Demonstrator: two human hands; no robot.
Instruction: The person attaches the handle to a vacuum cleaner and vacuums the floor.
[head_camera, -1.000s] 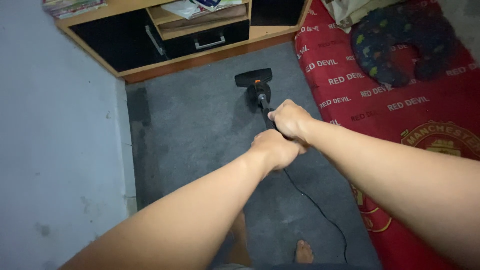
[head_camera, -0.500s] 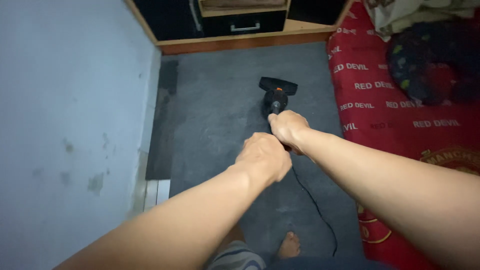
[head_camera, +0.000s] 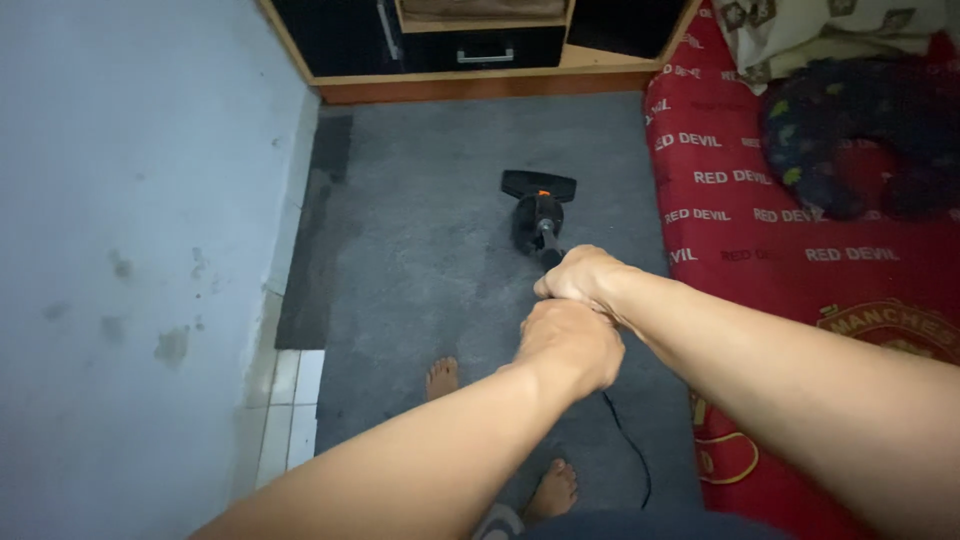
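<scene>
Nearest, the left hand (head_camera: 568, 345) is clenched around the vacuum's hidden handle, touching the right hand (head_camera: 582, 278), which grips just ahead of it. Beyond the right hand the black vacuum (head_camera: 538, 213), with an orange mark and flat nozzle, rests on grey carpet (head_camera: 420, 230). Its cord (head_camera: 628, 450) trails beneath the left hand.

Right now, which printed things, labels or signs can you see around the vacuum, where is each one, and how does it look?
Red bedspread: right of the grey carpet, covered with repeated rows of white lettering.
Round crest: printed on the bedspread beside the right forearm, gold and red.
Second crest: at the bedspread's near edge, partly hidden, red and yellow.
No packages or screens in view.
</scene>
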